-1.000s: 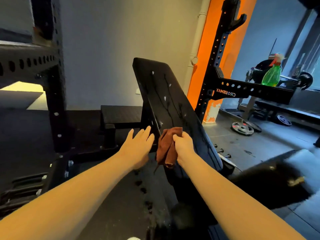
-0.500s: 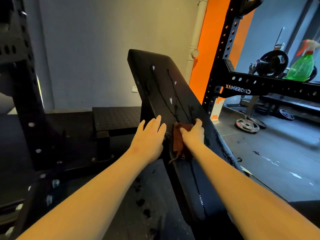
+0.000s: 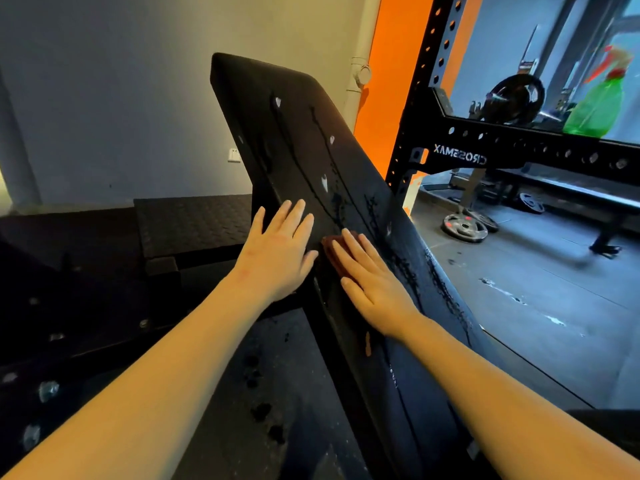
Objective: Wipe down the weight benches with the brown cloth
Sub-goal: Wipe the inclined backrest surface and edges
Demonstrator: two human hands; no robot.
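Both flat: left hand [image 3: 277, 251] at bench [image 3: 294, 133] edge, right hand [image 3: 370, 282] atop brown cloth [image 3: 330, 252].

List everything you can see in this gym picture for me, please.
bench pad: one, black, tilted up at centre, wet streaks running down it
brown cloth: one, on the pad, mostly hidden under the right hand
rack: one, black with holes, right of the pad
spray bottle: one, green with a red top, blurred, above the rack's beam at far right
weight plates: at least two, grey, on the floor beyond the rack
column: one, orange, behind the pad
wall plate: one, white, on the back wall at left
left hand: one, flat on the pad's left edge
right hand: one, flat, straight fingers pressing the cloth
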